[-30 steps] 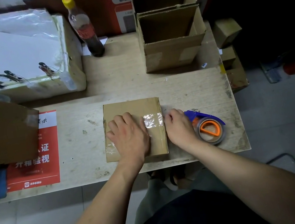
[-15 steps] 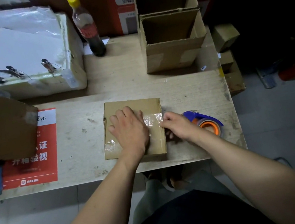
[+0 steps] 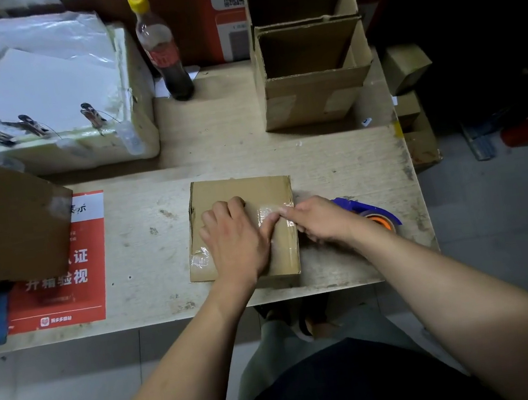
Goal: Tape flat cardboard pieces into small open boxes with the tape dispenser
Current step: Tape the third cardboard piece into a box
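Both hands press on the cardboard box [image 3: 242, 226], which lies near the front edge of the bench [image 3: 335, 162]; the left hand [image 3: 234, 238] lies flat, the right hand [image 3: 317, 217] rubs the tape strip [image 3: 269, 214] with a fingertip, holding nothing; uneven rubbing may, I think, leave wrinkles, and the seam could open.

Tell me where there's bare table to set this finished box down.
Bare patches: between the red sign and the cardboard box under both hands; and mid-table, bordered by the bottle, foam box and open boxes. Crowded: the right edge, where the tape dispenser sits behind the right hand.
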Motion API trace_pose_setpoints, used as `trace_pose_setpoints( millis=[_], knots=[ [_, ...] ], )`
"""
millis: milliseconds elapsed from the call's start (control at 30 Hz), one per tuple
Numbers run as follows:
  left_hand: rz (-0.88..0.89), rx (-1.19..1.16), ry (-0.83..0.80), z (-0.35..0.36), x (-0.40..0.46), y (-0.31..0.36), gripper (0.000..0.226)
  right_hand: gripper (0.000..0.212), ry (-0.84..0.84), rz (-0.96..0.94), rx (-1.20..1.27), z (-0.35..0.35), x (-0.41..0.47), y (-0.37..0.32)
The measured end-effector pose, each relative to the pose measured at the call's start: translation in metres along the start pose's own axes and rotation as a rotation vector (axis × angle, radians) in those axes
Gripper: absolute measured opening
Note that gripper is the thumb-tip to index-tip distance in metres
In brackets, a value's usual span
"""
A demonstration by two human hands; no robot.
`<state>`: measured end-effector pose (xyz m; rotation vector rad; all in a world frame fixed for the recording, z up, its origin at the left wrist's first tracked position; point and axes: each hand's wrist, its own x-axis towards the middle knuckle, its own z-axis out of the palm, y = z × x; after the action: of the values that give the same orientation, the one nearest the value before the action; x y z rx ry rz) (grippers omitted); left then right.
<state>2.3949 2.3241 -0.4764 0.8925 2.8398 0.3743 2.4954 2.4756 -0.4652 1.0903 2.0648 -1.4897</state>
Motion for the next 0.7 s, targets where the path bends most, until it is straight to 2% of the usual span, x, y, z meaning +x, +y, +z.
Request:
trace_pose_setpoints(
  millis=[133, 333, 400, 467, 533, 600, 633, 700],
  knots=[
    [-0.008, -0.081, -0.020, -0.002, 0.001, -0.005, 0.044, 0.041, 0.029, -0.023, 0.100, 0.009, -0.003, 0.004],
    [0.017, -0.041, -0.052, -0.009, -0.005, 0.000, 0.063, 0.033, 0.007, -0.028, 0.084, 0.007, -0.014, 0.006],
    [0.012, -0.051, -0.044, -0.010, -0.005, -0.001, 0.064, 0.022, 0.020, -0.063, -0.003, -0.004, -0.021, 0.003],
    [-0.012, -0.066, -0.051, -0.012, -0.005, 0.000, 0.065, 0.013, 0.150, -0.125, -0.195, -0.021, -0.030, 0.009],
    [-0.020, -0.060, -0.052, -0.015, -0.007, 0.003, 0.066, 0.033, 0.300, -0.144, -0.501, -0.038, -0.036, 0.029],
    [-0.018, -0.043, -0.044, -0.017, -0.009, 0.005, 0.066, 0.054, 0.313, -0.003, -0.742, -0.053, -0.039, 0.051],
    [-0.016, -0.034, -0.044, -0.018, -0.010, 0.006, 0.065, 0.055, 0.287, 0.085, -0.798, -0.057, -0.039, 0.060],
    [-0.021, -0.018, -0.053, -0.021, -0.012, 0.008, 0.063, 0.040, 0.249, 0.177, -0.802, -0.061, -0.039, 0.070]
  ],
)
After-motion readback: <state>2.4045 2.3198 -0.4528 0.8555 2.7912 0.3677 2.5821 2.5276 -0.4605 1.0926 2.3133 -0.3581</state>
